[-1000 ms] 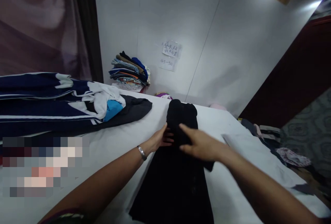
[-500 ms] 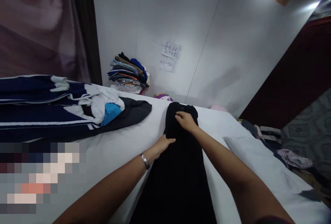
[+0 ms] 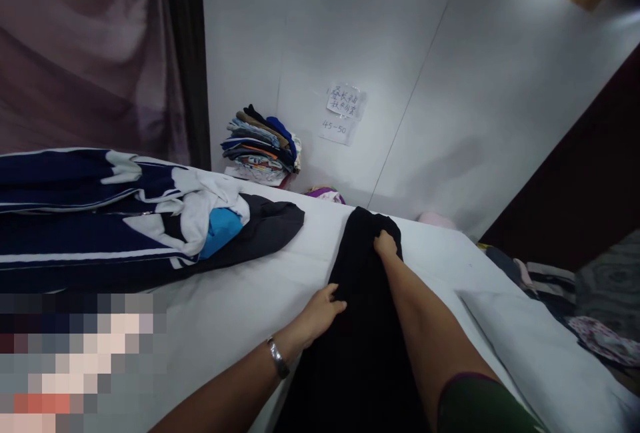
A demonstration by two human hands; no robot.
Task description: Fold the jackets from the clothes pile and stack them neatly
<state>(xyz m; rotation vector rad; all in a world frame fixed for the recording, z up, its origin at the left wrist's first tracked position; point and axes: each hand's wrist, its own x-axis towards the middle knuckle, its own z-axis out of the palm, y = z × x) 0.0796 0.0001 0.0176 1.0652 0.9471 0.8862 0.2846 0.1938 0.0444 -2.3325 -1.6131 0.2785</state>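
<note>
A long black garment lies lengthwise on the white-covered bed, its narrow far end near the bed's edge by the wall. My right hand has its fingers curled into the cloth close to that far end, on the right side. Along the left edge of the garment rests my left hand, thumb and forefinger apart and touching the fabric. A silver bracelet circles my left wrist. The near end of the garment runs out of the bottom of the view.
To the left lie navy clothes with white stripes, a blue cloth and a dark grey garment. A folded clothes stack stands against the wall. A white pillow and more clothes are at right.
My right hand has moved from the middle of the far end to its right side and closed on the cloth. The collar opening with its label no longer shows. The view has shifted slightly.
</note>
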